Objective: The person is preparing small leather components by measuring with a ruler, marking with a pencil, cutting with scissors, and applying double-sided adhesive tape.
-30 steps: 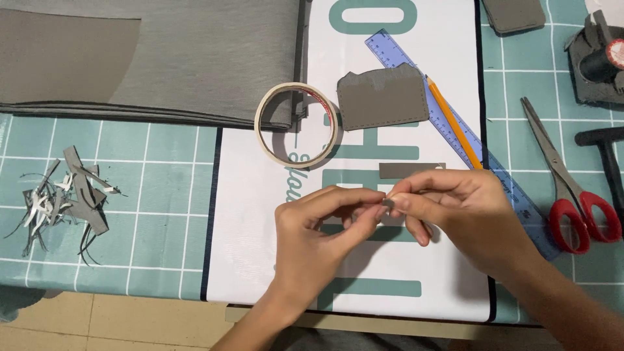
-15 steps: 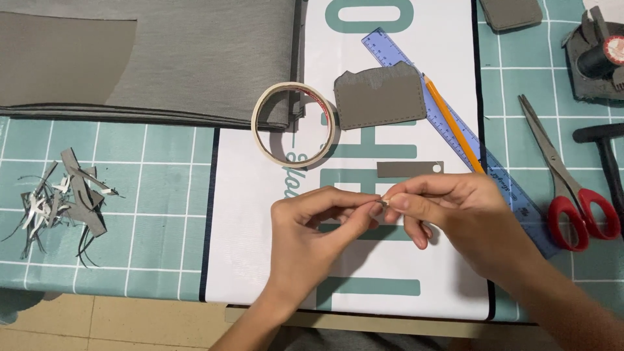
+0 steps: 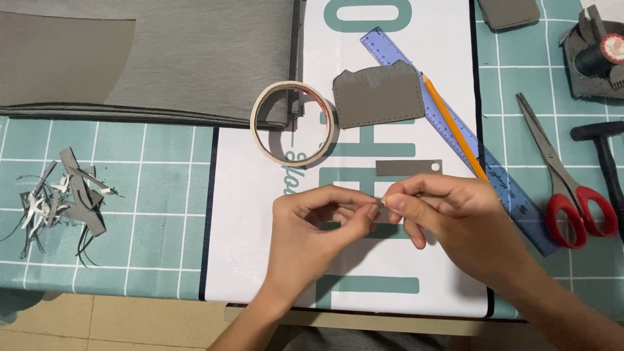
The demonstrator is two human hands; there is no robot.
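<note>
My left hand (image 3: 318,227) and my right hand (image 3: 448,218) meet fingertip to fingertip above a white mat (image 3: 260,247) with teal markings. Both pinch one small thin piece (image 3: 379,203), too small to identify. Just beyond my right fingers lies a short grey strip (image 3: 406,168) with a hole at one end. A roll of cream masking tape (image 3: 294,123) lies flat beyond my left hand. To its right is a grey stitched leather piece (image 3: 378,96).
A blue ruler (image 3: 513,195) and an orange pencil (image 3: 452,123) run diagonally on the right. Red-handled scissors (image 3: 565,182), a black hammer (image 3: 601,146) and a thread spool (image 3: 595,55) lie further right. Folded grey fabric (image 3: 162,52) fills the top left; grey scraps (image 3: 62,195) litter the teal cutting mat.
Both hands stay pinched together in nearly the same place. More of the short grey strip shows beyond my right fingers.
</note>
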